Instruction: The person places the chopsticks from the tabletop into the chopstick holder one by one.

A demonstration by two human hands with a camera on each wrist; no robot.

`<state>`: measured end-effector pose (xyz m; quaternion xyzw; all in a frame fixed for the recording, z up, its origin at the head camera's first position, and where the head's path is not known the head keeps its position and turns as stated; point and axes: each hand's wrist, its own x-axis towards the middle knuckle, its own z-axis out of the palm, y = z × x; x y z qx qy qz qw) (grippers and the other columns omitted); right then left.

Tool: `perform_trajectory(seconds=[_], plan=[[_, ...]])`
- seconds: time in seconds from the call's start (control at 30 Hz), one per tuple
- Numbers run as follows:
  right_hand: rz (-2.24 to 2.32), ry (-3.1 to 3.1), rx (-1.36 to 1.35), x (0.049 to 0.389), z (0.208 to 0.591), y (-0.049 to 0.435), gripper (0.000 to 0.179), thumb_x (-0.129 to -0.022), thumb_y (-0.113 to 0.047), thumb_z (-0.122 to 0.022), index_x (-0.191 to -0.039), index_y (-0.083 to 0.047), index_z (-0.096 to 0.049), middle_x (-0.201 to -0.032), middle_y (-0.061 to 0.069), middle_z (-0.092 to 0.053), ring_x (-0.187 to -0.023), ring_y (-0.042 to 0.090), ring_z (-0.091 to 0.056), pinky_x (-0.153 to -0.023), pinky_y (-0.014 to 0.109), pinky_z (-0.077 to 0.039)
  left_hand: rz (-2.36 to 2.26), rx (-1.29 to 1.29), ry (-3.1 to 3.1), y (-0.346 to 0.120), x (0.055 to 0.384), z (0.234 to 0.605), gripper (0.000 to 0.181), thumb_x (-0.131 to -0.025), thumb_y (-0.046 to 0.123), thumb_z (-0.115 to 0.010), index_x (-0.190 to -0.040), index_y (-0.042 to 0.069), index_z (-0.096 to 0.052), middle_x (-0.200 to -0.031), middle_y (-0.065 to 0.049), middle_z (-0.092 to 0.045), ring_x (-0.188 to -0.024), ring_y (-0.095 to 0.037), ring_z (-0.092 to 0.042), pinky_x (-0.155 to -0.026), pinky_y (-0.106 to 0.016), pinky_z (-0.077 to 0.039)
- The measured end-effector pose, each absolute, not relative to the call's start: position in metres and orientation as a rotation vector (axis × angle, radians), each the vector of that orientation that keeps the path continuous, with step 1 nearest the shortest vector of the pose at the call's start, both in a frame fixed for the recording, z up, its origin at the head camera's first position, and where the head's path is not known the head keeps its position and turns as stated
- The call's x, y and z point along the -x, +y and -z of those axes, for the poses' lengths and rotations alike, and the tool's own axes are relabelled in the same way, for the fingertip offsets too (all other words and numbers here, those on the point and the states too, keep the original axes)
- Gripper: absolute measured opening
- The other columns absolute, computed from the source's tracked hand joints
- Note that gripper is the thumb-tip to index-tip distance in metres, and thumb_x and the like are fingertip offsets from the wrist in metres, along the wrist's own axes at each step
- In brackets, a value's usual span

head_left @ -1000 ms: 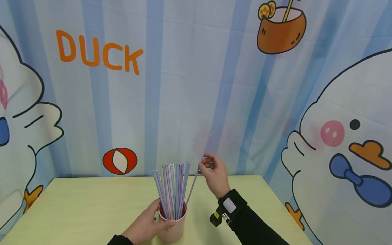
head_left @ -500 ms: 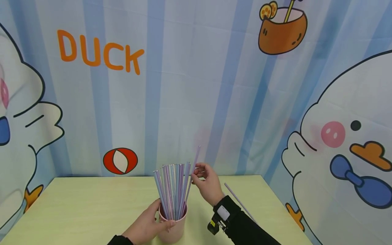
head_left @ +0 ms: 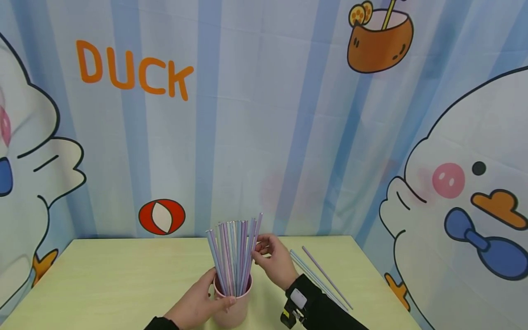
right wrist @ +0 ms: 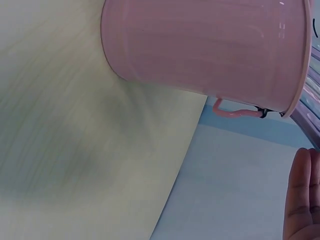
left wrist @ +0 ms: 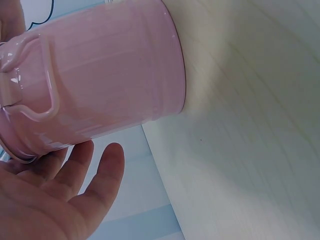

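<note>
A pink cup [head_left: 236, 314] stands upright on the table, filled with a bundle of purple and pale blue straws [head_left: 231, 256]. My left hand [head_left: 202, 300] grips the cup by its rim, thumb in front and fingers round the far side. At the bundle's right edge, my right hand [head_left: 275, 261] pinches a purple straw [head_left: 259, 224] between thumb and fingertips. That straw leans slightly right, its lower end inside the cup and its top a little above the others. In the left wrist view, a small pink wire handle [left wrist: 50, 82] shows on the cup's side.
To the right lie a loose purple straw [head_left: 327, 277] and pale blue straws [head_left: 315, 275], partly hidden by my right sleeve [head_left: 321, 309]. Behind the pale wooden table [head_left: 123, 275] hangs a striped blue curtain [head_left: 255, 137] with duck prints.
My right hand has moved left and down, bringing the purple straw into the cup beside the others. Loose straws on the table have come out from behind my right arm. My left hand stays put.
</note>
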<state>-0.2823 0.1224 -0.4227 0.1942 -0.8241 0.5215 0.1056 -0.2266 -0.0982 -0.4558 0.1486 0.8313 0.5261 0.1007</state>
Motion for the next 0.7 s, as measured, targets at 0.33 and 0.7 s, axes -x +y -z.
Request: perform_trajectory(seconds=[0.33,0.7], plan=[[-1.536,-2.512,-0.612,0.277,0.433,0.127,0.033,-0.09,-0.011,-0.07,-0.118,0.0,-0.057,-0.092,0.008,-0.063,-0.08,0.018,-0.064,-0.064,0.027,-0.06,-1.536,-0.421,2.477,-0.097,0.227,0.456,0.096,-0.08,0.045,-0.075,-0.152,0.003,-0.026,-0.149,-0.025,-0.038,-0.128,-0.048,-0.041,-0.096,-0.071,-0.037],[-1.396,-2.584,-0.646,0.28,0.44,0.152,0.028,-0.093,-0.014,-0.067,-0.118,-0.004,-0.059,-0.092,0.004,-0.062,-0.081,0.018,-0.063,-0.07,0.035,-0.058,-1.524,-0.413,2.5,-0.095,0.226,0.457,0.096,-0.08,0.045,-0.075,-0.152,0.003,-0.027,-0.148,-0.024,-0.039,-0.128,-0.045,-0.042,-0.096,-0.071,-0.037]])
